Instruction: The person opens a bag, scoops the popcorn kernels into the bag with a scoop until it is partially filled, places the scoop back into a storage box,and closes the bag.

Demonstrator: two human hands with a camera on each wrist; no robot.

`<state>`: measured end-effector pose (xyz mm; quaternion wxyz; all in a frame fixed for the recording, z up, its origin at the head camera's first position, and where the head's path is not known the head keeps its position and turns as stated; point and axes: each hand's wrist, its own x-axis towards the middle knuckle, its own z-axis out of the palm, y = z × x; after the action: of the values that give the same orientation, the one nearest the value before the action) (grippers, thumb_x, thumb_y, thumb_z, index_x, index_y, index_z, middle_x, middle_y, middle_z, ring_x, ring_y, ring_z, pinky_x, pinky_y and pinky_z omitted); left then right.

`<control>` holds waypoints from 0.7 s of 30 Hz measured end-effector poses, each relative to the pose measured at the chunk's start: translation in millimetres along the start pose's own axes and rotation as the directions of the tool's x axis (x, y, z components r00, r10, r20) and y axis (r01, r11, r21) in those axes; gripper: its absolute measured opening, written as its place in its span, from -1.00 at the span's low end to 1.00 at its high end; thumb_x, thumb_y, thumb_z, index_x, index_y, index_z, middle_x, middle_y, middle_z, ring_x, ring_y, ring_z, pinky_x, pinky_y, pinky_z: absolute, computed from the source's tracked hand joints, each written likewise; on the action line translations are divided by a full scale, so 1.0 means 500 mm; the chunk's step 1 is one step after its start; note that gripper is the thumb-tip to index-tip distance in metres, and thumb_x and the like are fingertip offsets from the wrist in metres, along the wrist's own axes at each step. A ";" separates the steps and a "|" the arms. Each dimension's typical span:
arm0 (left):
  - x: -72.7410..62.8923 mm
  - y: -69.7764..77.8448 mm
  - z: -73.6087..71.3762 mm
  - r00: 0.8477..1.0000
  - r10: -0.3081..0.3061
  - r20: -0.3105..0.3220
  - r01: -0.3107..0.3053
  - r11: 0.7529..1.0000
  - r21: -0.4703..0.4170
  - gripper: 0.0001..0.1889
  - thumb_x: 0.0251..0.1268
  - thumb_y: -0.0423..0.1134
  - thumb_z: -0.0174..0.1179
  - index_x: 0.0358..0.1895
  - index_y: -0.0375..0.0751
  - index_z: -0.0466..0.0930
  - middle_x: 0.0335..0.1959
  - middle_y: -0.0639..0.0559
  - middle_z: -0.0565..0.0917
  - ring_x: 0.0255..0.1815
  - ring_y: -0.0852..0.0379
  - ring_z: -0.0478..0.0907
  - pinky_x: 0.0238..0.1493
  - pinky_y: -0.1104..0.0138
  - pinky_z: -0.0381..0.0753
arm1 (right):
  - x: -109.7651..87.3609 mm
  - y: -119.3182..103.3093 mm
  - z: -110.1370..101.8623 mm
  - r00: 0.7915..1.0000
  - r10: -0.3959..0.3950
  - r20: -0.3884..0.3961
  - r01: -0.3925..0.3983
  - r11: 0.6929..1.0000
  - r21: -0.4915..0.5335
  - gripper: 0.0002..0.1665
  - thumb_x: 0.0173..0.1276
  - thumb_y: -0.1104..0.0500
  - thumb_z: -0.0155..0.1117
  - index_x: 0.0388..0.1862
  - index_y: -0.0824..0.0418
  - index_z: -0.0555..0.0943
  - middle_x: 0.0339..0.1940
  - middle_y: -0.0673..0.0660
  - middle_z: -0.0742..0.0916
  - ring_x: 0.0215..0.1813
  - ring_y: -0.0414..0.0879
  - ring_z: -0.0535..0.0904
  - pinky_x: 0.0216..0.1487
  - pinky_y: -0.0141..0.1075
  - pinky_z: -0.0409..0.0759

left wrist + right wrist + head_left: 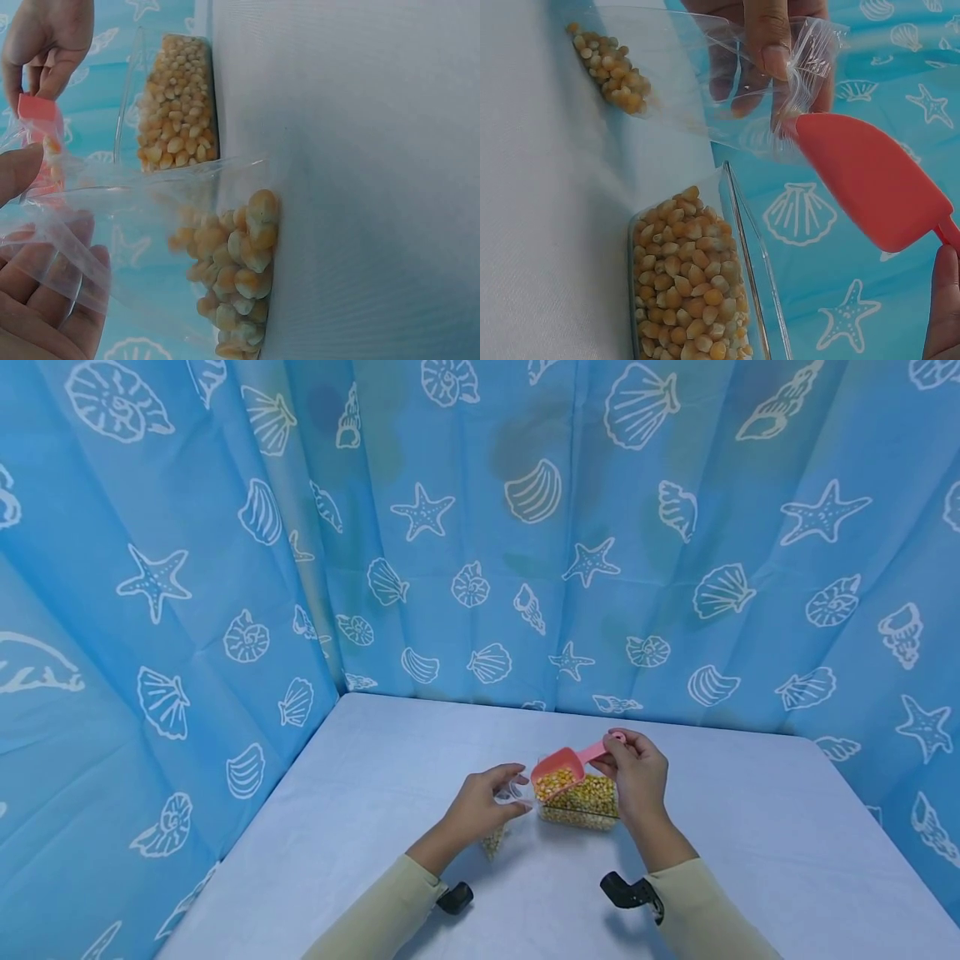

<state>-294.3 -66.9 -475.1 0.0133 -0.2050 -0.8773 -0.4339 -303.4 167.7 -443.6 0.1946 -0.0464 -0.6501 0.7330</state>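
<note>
- Two pale khaki sleeves (378,910) reach in from the lower edge of the head view, and we see black wrist mounts (454,898) just beyond the cuffs.
- On the left, we see the left hand (480,806) grasping the upper part of a clear plastic bag (675,52), thumb on one side and the other fingers (82,322) on the opposite side.
- The bag hangs down from this hold, with corn kernels (232,262) gathered at its bottom, close to the bench; we cannot tell whether it bears weight there.
- On the right, we find the right hand (641,772) pinching the end of the handle of a coral-pink scoop (870,184), its fingers closed on it.
- The scoop is tilted toward the left hand, loaded with yellow kernels (555,783), its tip at the bag's gathered mouth; we cannot tell how far inside it sits.
- Partly below the scoop, we see a clear rectangular container (577,818) of corn on the bench, to the right of the bag.
- Under everything, we have a white bench (780,860).
- Farthest off, we see a blue curtain (480,527) printed with white seashells and starfish.
</note>
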 end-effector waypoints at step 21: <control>0.002 -0.007 0.000 1.000 0.020 -0.013 -0.020 1.000 -0.001 -0.40 0.16 -0.11 0.40 0.30 0.01 0.47 0.03 0.28 0.64 0.14 0.09 0.54 0.14 0.12 0.52 | -0.006 -0.009 0.008 0.998 -0.058 0.019 0.059 0.996 -0.074 -0.66 0.45 0.11 0.21 0.07 0.30 0.52 -0.10 0.30 0.64 -0.22 -0.08 0.71 -0.20 -0.29 0.66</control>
<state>-296.4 -68.3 -477.5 0.0233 -0.2111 -0.8749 -0.4353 -300.7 163.3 -439.3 0.2086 -0.0282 -0.6796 0.7028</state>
